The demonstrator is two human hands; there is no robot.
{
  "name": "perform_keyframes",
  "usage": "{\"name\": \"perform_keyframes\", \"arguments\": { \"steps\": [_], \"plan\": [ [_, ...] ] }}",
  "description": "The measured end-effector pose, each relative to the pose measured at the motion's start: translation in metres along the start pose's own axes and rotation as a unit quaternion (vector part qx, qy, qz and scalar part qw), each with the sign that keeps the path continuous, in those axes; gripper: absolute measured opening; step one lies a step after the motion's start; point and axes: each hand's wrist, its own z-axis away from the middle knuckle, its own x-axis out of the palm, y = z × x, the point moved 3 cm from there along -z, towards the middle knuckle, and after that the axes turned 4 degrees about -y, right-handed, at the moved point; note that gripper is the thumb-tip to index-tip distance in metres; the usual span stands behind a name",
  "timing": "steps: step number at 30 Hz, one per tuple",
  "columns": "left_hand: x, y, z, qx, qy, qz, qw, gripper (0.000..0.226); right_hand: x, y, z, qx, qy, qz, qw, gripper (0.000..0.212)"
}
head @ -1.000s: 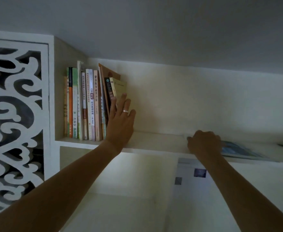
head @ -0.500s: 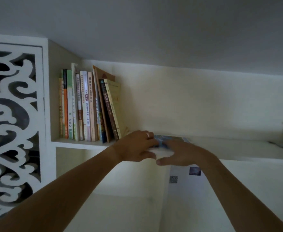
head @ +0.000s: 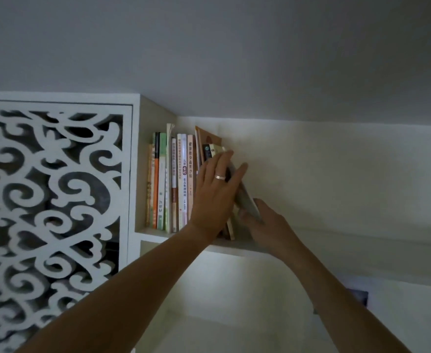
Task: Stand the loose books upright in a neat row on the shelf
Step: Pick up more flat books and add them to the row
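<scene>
Both hands have lifted the thin book off the shelf, tilting it against the row of books. Left hand presses flat, fingers straight; right hand grips its lower edge.

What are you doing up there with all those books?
A person is tidying books on a high white shelf. A row of books stands upright at its left end. The left hand, with a ring on it, lies flat against the end of that row. The right hand grips the bottom of a thin grey book, which leans tilted against the row and is not yet upright.
</scene>
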Motion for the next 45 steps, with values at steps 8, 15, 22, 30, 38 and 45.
{"name": "perform_keyframes", "arguments": {
  "steps": [8, 15, 22, 30, 38, 45],
  "plan": [
    [0.001, -0.062, 0.046, -0.074, -0.039, 0.092, 0.992, 0.056, 0.048, -0.023, -0.028, -0.086, -0.002, -0.138, 0.987, 0.068],
    [0.008, -0.07, 0.049, -0.057, -0.034, 0.078, 0.995, 0.059, 0.053, -0.012, -0.059, -0.143, -0.033, -0.117, 0.982, 0.081],
    [0.025, -0.062, 0.061, -0.092, -0.003, 0.126, 0.988, 0.072, 0.055, 0.019, -0.059, -0.166, -0.054, -0.06, 0.983, 0.1],
    [0.017, -0.03, 0.058, -0.24, 0.0, 0.101, 0.965, 0.031, 0.061, 0.032, -0.064, -0.089, 0.042, 0.064, 0.993, 0.097],
    [0.014, -0.011, 0.064, -0.291, -0.039, 0.234, 0.927, 0.034, 0.052, 0.023, -0.052, -0.11, 0.01, -0.009, 0.994, 0.076],
    [0.01, -0.011, 0.059, -0.337, -0.046, 0.219, 0.914, 0.037, 0.048, 0.023, -0.046, -0.11, 0.014, -0.029, 0.993, 0.061]
  ]
}}
